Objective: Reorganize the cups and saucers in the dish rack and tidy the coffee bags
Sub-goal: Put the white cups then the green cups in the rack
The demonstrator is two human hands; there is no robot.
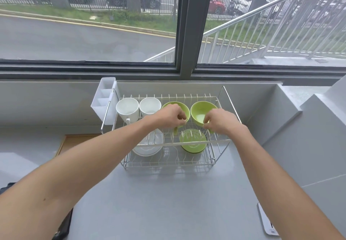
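A two-tier wire dish rack point(222, 142) stands on the grey counter. On its top tier sit two white cups point(127, 108) point(149, 105) on the left and two green cups on the right. My left hand point(170, 117) grips the near rim of the left green cup point(184, 106). My right hand point(221, 120) grips the near rim of the right green cup point(201, 111). On the lower tier lie white saucers point(149, 146) at the left and stacked green saucers point(192, 142) at the right. No coffee bags are in view.
A white cutlery holder point(104, 99) hangs on the rack's left end. A wooden board point(71, 142) lies left of the rack. A white flat device point(267, 223) lies at the counter's right front. A raised ledge point(318, 112) rises at right, the window sill behind.
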